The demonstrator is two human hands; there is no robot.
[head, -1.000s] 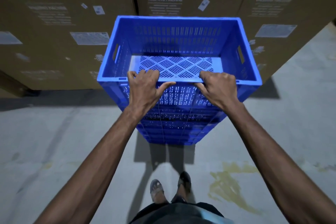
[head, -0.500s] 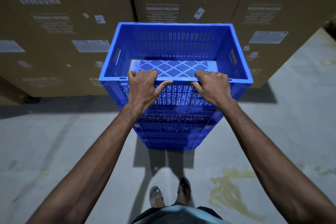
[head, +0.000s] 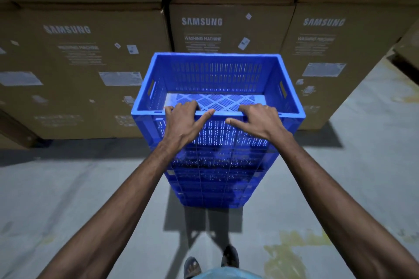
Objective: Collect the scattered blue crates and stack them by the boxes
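Blue crates [head: 217,172] were stacked in one tall column on the concrete floor [head: 68,199], directly ahead of the person. Nearest the camera, two sandalled feet [head: 230,256] were seen at the lower edge, with a yellow stain [head: 292,253] on the floor to their right. A dark shadow [head: 204,217] was cast on the floor between the feet and the foot of the stack. Both bare forearms were stretched forward to the top crate [head: 215,75], which was seated level on the others and held nothing. The left hand [head: 183,120] was hooked over its near rim, fingers curled inside and the thumb laid along the rim's outer edge. The right hand [head: 260,120] was clamped on the same rim a little apart from the left, its thumb pointed leftward against the slotted outer wall. Just behind the stack, a row of cardboard boxes [head: 226,29] printed SAMSUNG WASHING MACHINE was ranged, with more boxes piled on top. Whether the crates touched the boxes could not be told.
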